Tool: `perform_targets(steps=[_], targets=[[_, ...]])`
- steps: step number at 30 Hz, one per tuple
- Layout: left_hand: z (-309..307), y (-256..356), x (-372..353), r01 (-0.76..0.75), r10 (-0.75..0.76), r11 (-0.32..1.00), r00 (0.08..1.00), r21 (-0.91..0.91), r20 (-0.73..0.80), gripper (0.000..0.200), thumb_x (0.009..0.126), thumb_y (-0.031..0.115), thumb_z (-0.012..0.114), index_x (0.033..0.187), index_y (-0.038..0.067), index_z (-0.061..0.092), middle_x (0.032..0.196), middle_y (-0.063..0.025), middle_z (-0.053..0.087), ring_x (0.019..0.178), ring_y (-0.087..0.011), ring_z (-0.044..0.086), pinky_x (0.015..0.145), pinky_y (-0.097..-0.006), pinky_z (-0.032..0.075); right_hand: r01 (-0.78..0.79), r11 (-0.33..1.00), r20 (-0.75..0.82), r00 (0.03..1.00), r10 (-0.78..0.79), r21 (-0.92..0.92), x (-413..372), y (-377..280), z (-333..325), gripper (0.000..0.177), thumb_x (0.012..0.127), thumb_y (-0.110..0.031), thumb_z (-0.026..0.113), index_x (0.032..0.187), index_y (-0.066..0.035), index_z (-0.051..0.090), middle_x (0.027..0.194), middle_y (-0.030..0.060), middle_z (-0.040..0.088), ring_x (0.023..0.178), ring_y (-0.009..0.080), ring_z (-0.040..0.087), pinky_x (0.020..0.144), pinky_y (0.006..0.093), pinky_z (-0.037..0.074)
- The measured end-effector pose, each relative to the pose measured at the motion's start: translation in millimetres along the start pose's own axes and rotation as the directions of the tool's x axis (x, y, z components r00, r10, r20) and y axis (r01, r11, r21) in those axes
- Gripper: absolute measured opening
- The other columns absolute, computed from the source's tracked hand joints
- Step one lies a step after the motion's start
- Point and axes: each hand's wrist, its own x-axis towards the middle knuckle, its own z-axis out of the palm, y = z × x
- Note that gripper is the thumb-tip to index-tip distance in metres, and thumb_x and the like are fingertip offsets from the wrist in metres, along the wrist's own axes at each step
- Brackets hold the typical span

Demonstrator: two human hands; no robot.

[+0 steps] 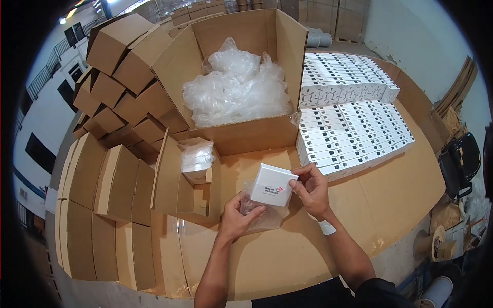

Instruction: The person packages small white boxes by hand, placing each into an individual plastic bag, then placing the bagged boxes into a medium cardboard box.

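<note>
My right hand (312, 193) pinches the right edge of a small white box (271, 186) printed with "Telkom Indonesia". The lower part of this box sits in the mouth of a clear plastic bag (267, 219). Fingers of my left hand (240, 215) are closed on the bag's left side, below the box. Just left of my hands stands an opened cardboard carton (173, 197). Inside it, several bagged white boxes (196, 160) are stacked at the far end, and the near end shows bare cardboard.
A large carton (246, 139) behind holds a heap of clear plastic bags (237, 84). To the right are rows of white boxes (354, 136) in two tiers. Brown cartons (82, 210) are piled on the left. A black chair (459, 164) stands beyond the table's right edge.
</note>
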Motion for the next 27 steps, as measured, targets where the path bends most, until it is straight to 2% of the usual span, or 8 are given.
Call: perform_targets(steps=[6,9,12,14,15,18,22,27], targets=[[-3.2,-5.6,2.3,-0.027,0.027,0.999,0.999,-0.031,-0.02,0.028,0.092,0.009,0.077,0.115,-0.002,0.065,0.102,-0.0052,0.071,0.087,-0.0116,0.066,0.078,-0.0279,0.056,-0.034,0.999,-0.011,0.999,0.034,0.003,-1.6,2.3,5.1,0.022,0.092,0.002,0.07,0.111,0.001,0.058,0.098,0.0069,0.066,0.096,0.0141,0.062,0.088,0.03,0.05],[-1.1,-11.2,5.4,-0.053,0.047,0.996,0.996,-0.068,-0.077,0.024,0.094,0.011,0.074,0.113,-0.002,0.066,0.103,-0.0055,0.071,0.086,-0.0119,0.066,0.077,-0.0287,0.056,-0.046,0.998,0.029,0.998,0.048,-0.044,-0.9,8.2,3.5,0.025,0.093,0.0,0.07,0.115,0.001,0.058,0.104,0.0072,0.065,0.1,0.0145,0.062,0.089,0.0291,0.05],[1.4,-19.6,8.6,-0.056,0.033,0.988,0.987,-0.143,-0.16,0.023,0.096,0.014,0.073,0.112,-0.001,0.066,0.102,-0.0057,0.071,0.085,-0.0118,0.066,0.077,-0.029,0.055,-0.073,0.996,0.051,0.996,0.075,-0.044,-0.4,6.9,8.8,0.04,0.093,-0.001,0.07,0.13,-0.001,0.055,0.117,0.0082,0.064,0.104,0.0149,0.062,0.088,0.0282,0.051],[3.4,-24.2,10.3,-0.053,0.01,0.977,0.979,-0.205,-0.205,0.022,0.096,0.015,0.073,0.111,-0.001,0.066,0.101,-0.0058,0.071,0.084,-0.0118,0.066,0.077,-0.0289,0.055,-0.143,0.98,0.164,0.972,0.166,-0.14,-1.4,-3.9,15.0,0.061,0.092,-0.002,0.071,0.147,-0.005,0.044,0.128,0.0094,0.061,0.11,0.0161,0.061,0.087,0.0286,0.052],[5.0,-24.8,10.8,-0.056,-0.003,0.965,0.974,-0.254,-0.227,0.022,0.097,0.016,0.073,0.11,0.0,0.067,0.101,-0.0056,0.071,0.084,-0.0116,0.066,0.078,-0.0287,0.054,-0.177,0.967,0.221,0.951,0.215,-0.181,-0.3,-2.2,13.5,0.074,0.091,-0.001,0.071,0.155,-0.009,0.034,0.123,0.0114,0.064,0.108,0.0175,0.062,0.087,0.0305,0.053],[8.2,-16.8,8.7,-0.039,-0.036,0.95,0.972,-0.311,-0.232,0.022,0.097,0.017,0.073,0.109,0.0,0.067,0.101,-0.0053,0.072,0.085,-0.0111,0.066,0.08,-0.028,0.053,-0.263,0.958,0.239,0.929,0.284,-0.115,-3.8,-4.8,18.5,0.078,0.091,0.009,0.067,0.155,-0.009,0.028,0.123,0.0139,0.064,0.111,0.0191,0.062,0.097,0.033,0.051],[5.1,-14.9,8.5,-0.026,-0.021,0.974,0.979,-0.226,-0.202,0.021,0.097,0.016,0.072,0.108,-0.001,0.067,0.102,-0.0048,0.072,0.089,-0.0103,0.065,0.081,-0.0267,0.052,-0.237,0.966,0.253,0.933,0.255,-0.099,-1.5,-3.3,14.8,0.075,0.092,0.01,0.066,0.155,-0.009,0.029,0.117,0.0135,0.067,0.107,0.0188,0.065,0.096,0.0334,0.052],[2.8,-15.1,8.3,-0.043,0.023,0.994,0.982,-0.103,-0.187,0.023,0.098,0.015,0.072,0.113,-0.003,0.068,0.105,-0.0055,0.072,0.094,-0.0104,0.066,0.085,-0.0266,0.052,-0.202,0.977,0.226,0.951,0.213,-0.068,-1.8,1.7,12.6,0.054,0.093,0.005,0.067,0.142,-0.006,0.047,0.109,0.0096,0.067,0.105,0.0163,0.065,0.092,0.0315,0.054]])
